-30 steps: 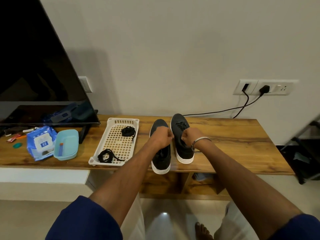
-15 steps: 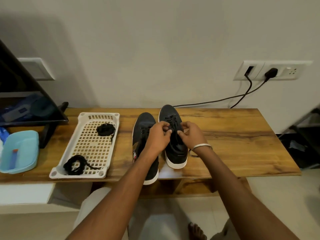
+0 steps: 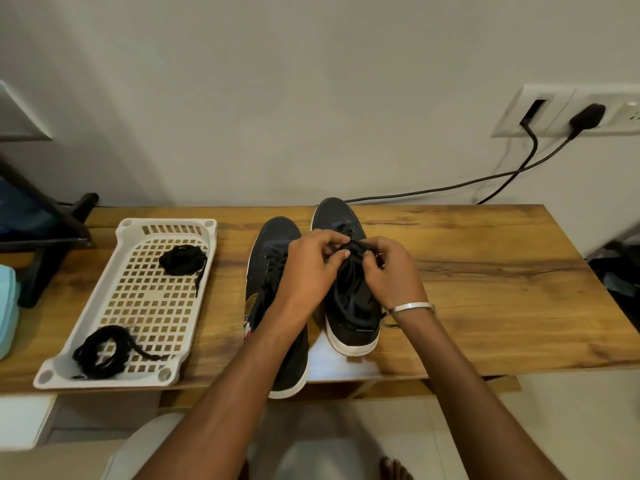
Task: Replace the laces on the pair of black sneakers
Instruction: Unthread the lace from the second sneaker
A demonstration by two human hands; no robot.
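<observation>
At frame centre our left hand (image 3: 311, 268) and right hand (image 3: 391, 271) pinch the black lace knot (image 3: 356, 247) on the right-hand black white-soled canvas sneaker (image 3: 349, 306); we judge yanking could tighten it.

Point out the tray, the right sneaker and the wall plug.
tray (image 3: 104, 299): head view, left rim.
right sneaker (image 3: 351, 339): head view, white heel sole.
wall plug (image 3: 587, 116): head view, black body.
</observation>
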